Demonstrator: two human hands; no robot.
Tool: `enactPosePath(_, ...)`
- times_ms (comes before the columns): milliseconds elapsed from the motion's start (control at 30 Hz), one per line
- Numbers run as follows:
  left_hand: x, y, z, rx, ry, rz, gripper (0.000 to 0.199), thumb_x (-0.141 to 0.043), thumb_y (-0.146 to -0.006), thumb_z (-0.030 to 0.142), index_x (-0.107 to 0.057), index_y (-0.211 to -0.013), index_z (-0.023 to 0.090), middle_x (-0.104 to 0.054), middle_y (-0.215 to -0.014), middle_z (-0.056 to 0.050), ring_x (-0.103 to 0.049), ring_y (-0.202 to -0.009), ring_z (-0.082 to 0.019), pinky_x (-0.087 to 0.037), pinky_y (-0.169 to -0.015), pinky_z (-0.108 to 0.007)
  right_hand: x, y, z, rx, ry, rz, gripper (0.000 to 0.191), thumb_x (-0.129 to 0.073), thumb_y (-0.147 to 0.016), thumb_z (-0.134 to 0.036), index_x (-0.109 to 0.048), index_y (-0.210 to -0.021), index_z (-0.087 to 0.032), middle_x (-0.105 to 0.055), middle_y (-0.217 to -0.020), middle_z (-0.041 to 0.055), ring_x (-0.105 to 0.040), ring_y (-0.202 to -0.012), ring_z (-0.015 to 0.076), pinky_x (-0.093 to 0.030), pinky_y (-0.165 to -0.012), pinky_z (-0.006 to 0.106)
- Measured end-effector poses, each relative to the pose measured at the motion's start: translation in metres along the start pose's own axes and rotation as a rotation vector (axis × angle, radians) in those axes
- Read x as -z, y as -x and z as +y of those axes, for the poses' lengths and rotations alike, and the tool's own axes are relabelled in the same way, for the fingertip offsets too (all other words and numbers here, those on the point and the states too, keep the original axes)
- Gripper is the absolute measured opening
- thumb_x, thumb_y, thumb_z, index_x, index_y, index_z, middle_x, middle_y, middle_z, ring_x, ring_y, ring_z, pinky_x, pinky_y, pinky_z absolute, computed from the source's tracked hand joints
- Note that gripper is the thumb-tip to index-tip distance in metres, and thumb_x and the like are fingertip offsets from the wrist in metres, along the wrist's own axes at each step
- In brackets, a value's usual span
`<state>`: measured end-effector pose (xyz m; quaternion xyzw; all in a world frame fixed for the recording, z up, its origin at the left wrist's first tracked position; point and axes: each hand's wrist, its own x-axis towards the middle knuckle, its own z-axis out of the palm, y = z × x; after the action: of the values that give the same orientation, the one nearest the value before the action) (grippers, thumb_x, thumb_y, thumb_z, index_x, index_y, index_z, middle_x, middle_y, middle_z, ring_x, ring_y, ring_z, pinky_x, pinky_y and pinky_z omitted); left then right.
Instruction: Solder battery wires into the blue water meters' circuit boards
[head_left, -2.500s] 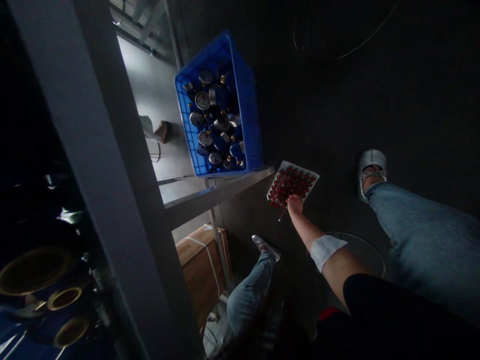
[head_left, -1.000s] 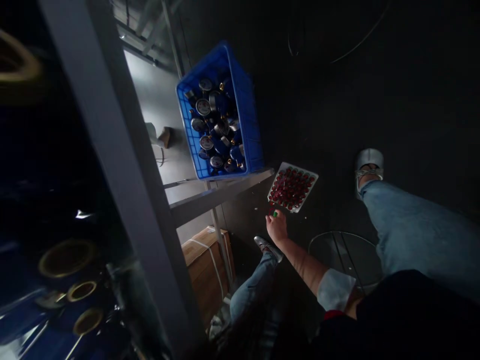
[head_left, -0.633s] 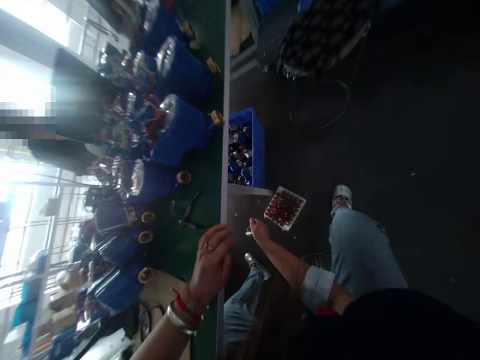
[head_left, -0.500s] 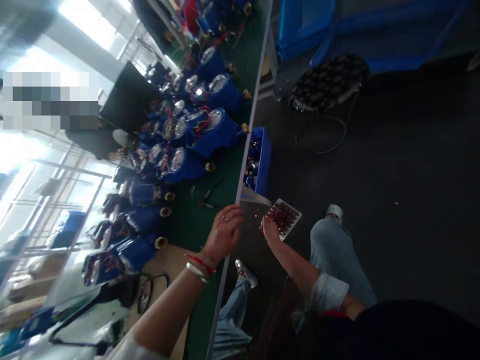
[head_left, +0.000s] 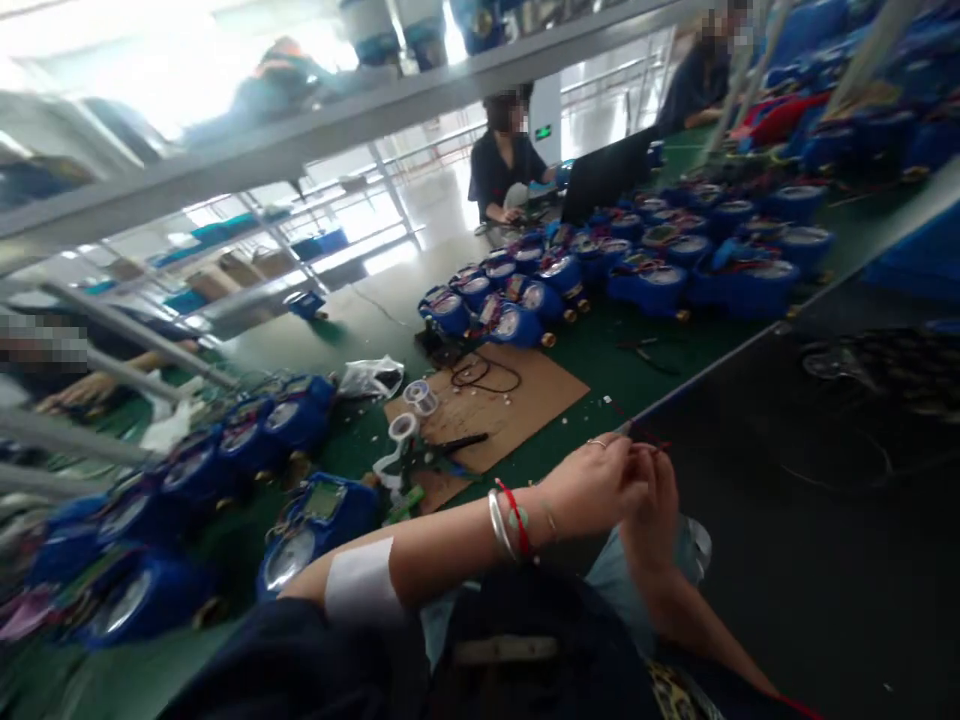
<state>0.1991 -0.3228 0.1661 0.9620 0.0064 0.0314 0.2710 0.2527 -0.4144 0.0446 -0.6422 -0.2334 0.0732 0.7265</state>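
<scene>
Both of my hands come together at the front edge of the green table. My left hand, with a ring, a red cord and a silver bangle, has its fingers closed in a pinch. Touching it, my right hand is closed too. A thin dark red wire sticks out from between the fingers, and a small white piece shows near its far end. My fingers hide most of the wire. Close by on the table lies a brown cardboard sheet with a black soldering-iron-like tool.
Blue meter-like units crowd the table at the back right, others at the left. Solder spools, a plastic bag and pliers lie between. A co-worker sits opposite. A patterned stool stands at the right.
My view has swung up and left toward the table. My right hand has left the tray of red pieces below the table edge and joined my left hand, with a wire between them.
</scene>
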Motion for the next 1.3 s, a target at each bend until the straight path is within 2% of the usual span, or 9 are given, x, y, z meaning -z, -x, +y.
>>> enactPosePath(100, 0.034, 0.075, -0.002, 0.203, 0.201, 0.106, 0.036, -0.048, -0.088, 0.038, -0.054, -0.114, 0.013, -0.061, -0.114, -0.012, -0.057, -0.106, -0.024, -0.046, -0.093, -0.037, -0.041, 0.028, -0.036, 0.152, 0.062, -0.285, 0.018, -0.038, -0.096, -0.036, -0.050, -0.101, -0.023, -0.057, -0.083, 0.0026, -0.056, -0.072, 0.0166, -0.044, -0.064, 0.028)
enactPosePath(200, 0.056, 0.140, -0.010, 0.271, 0.504, 0.273, 0.037, -0.046, -0.091, 0.039, -0.054, -0.117, 0.015, -0.061, -0.118, -0.011, -0.055, -0.111, -0.022, -0.043, -0.097, -0.034, -0.073, 0.045, -0.060, 0.313, 0.135, -0.639, 0.016, -0.048, -0.092, -0.033, -0.057, -0.089, -0.021, -0.062, -0.080, 0.0039, -0.059, -0.077, 0.0189, -0.046, -0.069, 0.030)
enactPosePath(333, 0.059, 0.205, -0.023, 0.369, 0.889, 0.468, 0.034, -0.042, -0.093, 0.038, -0.059, -0.110, 0.014, -0.064, -0.106, -0.008, -0.058, -0.099, -0.017, -0.044, -0.089, -0.029, -0.111, 0.059, -0.082, 0.492, 0.202, -1.020, 0.014, -0.047, -0.093, -0.025, -0.059, -0.088, -0.021, -0.063, -0.079, 0.0040, -0.060, -0.080, 0.0182, -0.046, -0.076, 0.031)
enactPosePath(433, 0.054, 0.235, -0.034, 0.408, 1.130, 0.608, 0.033, -0.045, -0.092, 0.041, -0.060, -0.102, 0.012, -0.062, -0.088, -0.005, -0.058, -0.086, -0.015, -0.045, -0.080, -0.027, -0.133, 0.068, -0.091, 0.688, 0.262, -1.211, 0.014, -0.043, -0.095, -0.021, -0.056, -0.097, -0.019, -0.063, -0.087, 0.0068, -0.059, -0.083, 0.0178, -0.046, -0.077, 0.033)
enactPosePath(600, 0.060, 0.263, -0.047, 0.330, 1.403, 0.722, 0.031, -0.047, -0.092, 0.042, -0.057, -0.091, 0.013, -0.049, -0.069, 0.001, -0.058, -0.072, -0.012, -0.045, -0.073, -0.026, -0.155, 0.078, -0.084, 0.760, 0.311, -1.428, 0.014, -0.042, -0.095, -0.018, -0.056, -0.092, -0.019, -0.063, -0.080, 0.0046, -0.058, -0.074, 0.0154, -0.046, -0.079, 0.034)
enactPosePath(700, 0.069, 0.274, -0.051, 0.306, 1.449, 0.747, 0.027, -0.048, -0.091, 0.041, -0.053, -0.088, 0.014, -0.048, -0.069, 0.001, -0.055, -0.063, -0.010, -0.044, -0.064, -0.024, -0.166, 0.076, -0.082, 0.704, 0.312, -1.563, 0.017, -0.043, -0.095, -0.020, -0.060, -0.091, -0.020, -0.065, -0.079, 0.0046, -0.060, -0.076, 0.0161, -0.047, -0.078, 0.034)
enactPosePath(800, 0.076, 0.283, -0.052, 0.359, 1.444, 0.693, 0.028, -0.047, -0.092, 0.040, -0.052, -0.086, 0.013, -0.041, -0.063, 0.004, -0.040, -0.050, -0.005, -0.033, -0.051, -0.020, -0.178, 0.069, -0.091, 0.597, 0.288, -1.679, 0.015, -0.049, -0.094, -0.025, -0.063, -0.099, -0.022, -0.067, -0.087, 0.0047, -0.062, -0.083, 0.0172, -0.047, -0.079, 0.032)
enactPosePath(1033, 0.084, 0.302, -0.042, 0.475, 1.417, 0.516, 0.031, -0.047, -0.092, 0.041, -0.053, -0.083, 0.012, -0.029, -0.059, 0.006, -0.024, -0.051, -0.005, -0.017, -0.047, -0.021, -0.207, 0.051, -0.115, 0.457, 0.187, -1.574, 0.016, -0.053, -0.092, -0.038, -0.058, -0.091, -0.024, -0.064, -0.085, 0.0026, -0.060, -0.076, 0.0162, -0.048, -0.067, 0.027)
enactPosePath(1300, 0.075, 0.318, -0.019, 0.710, 1.148, 0.550, 0.035, -0.047, -0.091, 0.044, -0.058, -0.084, 0.012, -0.037, -0.064, 0.004, -0.029, -0.055, -0.006, -0.020, -0.049, -0.020, -0.222, 0.046, -0.136, 0.285, -0.019, -1.761, 0.025, -0.047, -0.094, -0.042, -0.054, -0.089, -0.018, -0.058, -0.081, 0.0027, -0.053, -0.074, 0.0140, -0.044, -0.068, 0.024)
